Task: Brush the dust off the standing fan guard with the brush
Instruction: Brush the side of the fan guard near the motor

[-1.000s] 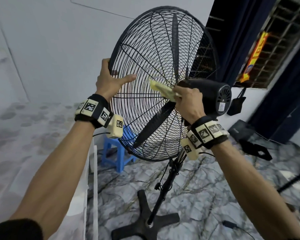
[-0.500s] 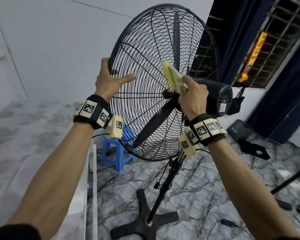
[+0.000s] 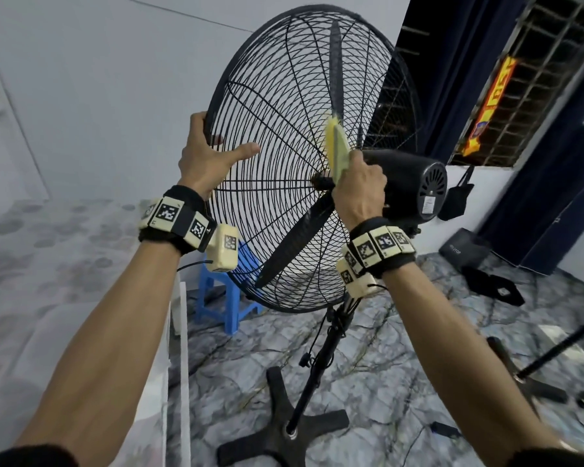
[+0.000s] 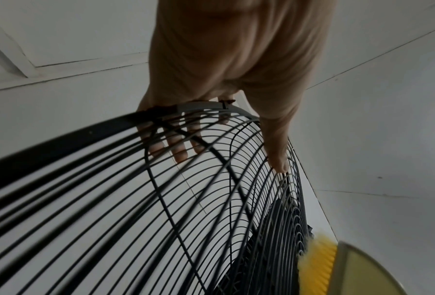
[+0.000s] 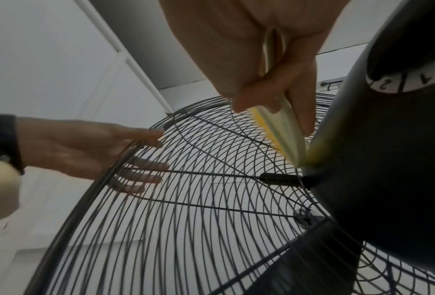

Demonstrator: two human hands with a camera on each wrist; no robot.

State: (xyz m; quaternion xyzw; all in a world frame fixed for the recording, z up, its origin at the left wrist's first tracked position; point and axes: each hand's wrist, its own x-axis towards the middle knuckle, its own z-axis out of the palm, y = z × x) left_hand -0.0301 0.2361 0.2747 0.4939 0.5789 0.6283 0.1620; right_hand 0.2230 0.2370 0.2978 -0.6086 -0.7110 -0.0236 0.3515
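The brush [image 3: 337, 148] is a small, light thing with a pale stiff back and soft yellow bristles, and it looks easy to steer from its lower end, which is where the right hand [image 3: 358, 193] grips it, fingers curled around the handle. It stands nearly upright above that hand, bristles turned against the wires of the fan guard [image 3: 284, 163] just above the hub, close in front of the motor housing [image 3: 415, 190].

The guard itself is a wide cage of thin black wire: rigid at the rim, but I would judge the fine rings springy and the whole head free to swing on its stand [image 3: 317, 365], so it wants steadying at the rim. That is what the left hand [image 3: 209, 156] does, off to the far side of the brush hand, with fingers hooked over the rim and showing through the wires while the thumb lies along the near face.

Compared with a second ago, the brush has swung from lying flat across the wires to pointing upward, and the right hand has risen slightly. The left hand keeps its place on the rim.
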